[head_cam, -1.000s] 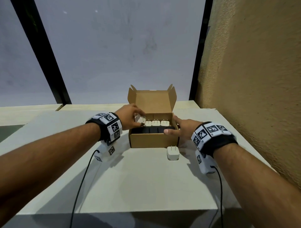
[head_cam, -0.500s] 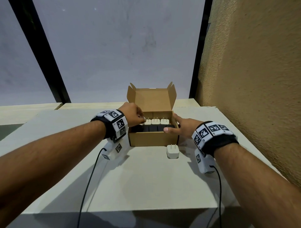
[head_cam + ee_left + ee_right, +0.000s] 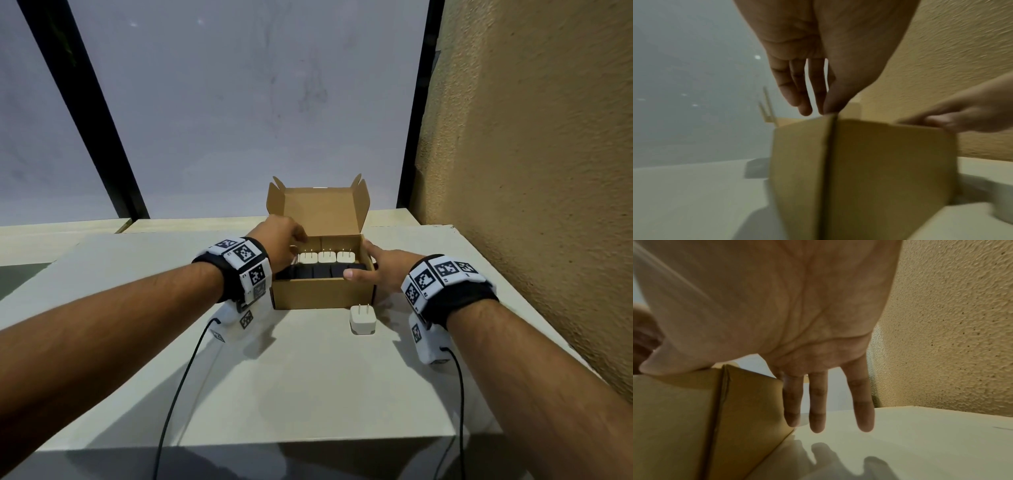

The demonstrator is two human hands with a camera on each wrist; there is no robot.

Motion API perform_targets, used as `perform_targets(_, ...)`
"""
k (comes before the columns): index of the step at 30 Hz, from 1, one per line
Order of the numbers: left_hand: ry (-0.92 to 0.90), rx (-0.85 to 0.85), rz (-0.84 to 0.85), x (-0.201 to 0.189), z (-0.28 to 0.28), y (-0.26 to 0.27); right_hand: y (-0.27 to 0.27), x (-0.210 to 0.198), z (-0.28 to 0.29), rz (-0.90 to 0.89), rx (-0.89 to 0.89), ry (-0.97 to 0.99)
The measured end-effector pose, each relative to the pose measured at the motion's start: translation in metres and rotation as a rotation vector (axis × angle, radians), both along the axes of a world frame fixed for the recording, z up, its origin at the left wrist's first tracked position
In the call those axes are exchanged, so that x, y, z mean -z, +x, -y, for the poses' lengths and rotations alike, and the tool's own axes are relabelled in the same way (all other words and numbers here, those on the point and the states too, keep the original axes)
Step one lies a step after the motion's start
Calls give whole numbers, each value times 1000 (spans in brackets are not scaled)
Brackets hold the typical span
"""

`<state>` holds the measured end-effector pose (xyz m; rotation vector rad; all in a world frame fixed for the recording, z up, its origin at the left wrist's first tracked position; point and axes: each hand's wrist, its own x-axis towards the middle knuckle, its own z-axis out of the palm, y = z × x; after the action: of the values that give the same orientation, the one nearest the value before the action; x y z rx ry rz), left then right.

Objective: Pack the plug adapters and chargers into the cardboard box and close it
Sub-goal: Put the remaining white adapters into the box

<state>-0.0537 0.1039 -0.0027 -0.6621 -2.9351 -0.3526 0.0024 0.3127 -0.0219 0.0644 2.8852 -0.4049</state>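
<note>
Both forearms extended forward, wrists banded. Left hand (image 3: 282,241) bent down at the wrist, fingers (image 3: 791,91) hanging long and close together, thumb tip meeting them. Right hand (image 3: 378,265) flat, fingers (image 3: 817,402) straight and slightly spread, thumb stretched out sideways.

No readable text, only black-and-white coded markers on wrist bands (image 3: 245,263)

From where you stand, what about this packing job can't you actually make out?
- Head view: the left hand hides the cardboard box's far-left corner, so whether it holds a charger is unclear.
- Head view: the black items are too dark to identify.
- Both wrist views: the box walls hide the contents.
- Left wrist view: motion blur smears the right hand.
</note>
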Motion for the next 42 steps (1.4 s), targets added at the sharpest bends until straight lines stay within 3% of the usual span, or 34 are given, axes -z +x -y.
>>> perform_targets(7,-122,618,-113,5,-39,81,-7,7,-3,-48,-30,24)
perform_targets(11,-319,747,-101,22,-52,92,-6,8,-1,-26,9,7)
perform_targets(15,-446,703,-95,27,-57,90,-3,7,0,-26,10,-39)
perform_targets(19,-438,624,-34,24,-58,91,-6,10,-2,-38,7,-30)
perform_targets(25,-255,550,-13,21,-43,85,-9,10,-5,-50,-13,29)
perform_targets(33,79,259,-11,-4,-17,42,-1,5,-3,-28,-9,-71)
perform_targets(37,135,154,9,0,-10,17,-1,4,-2,-12,2,-66)
perform_targets(42,173,141,-29,6,-10,0,-1,5,-3,2,1,-68)
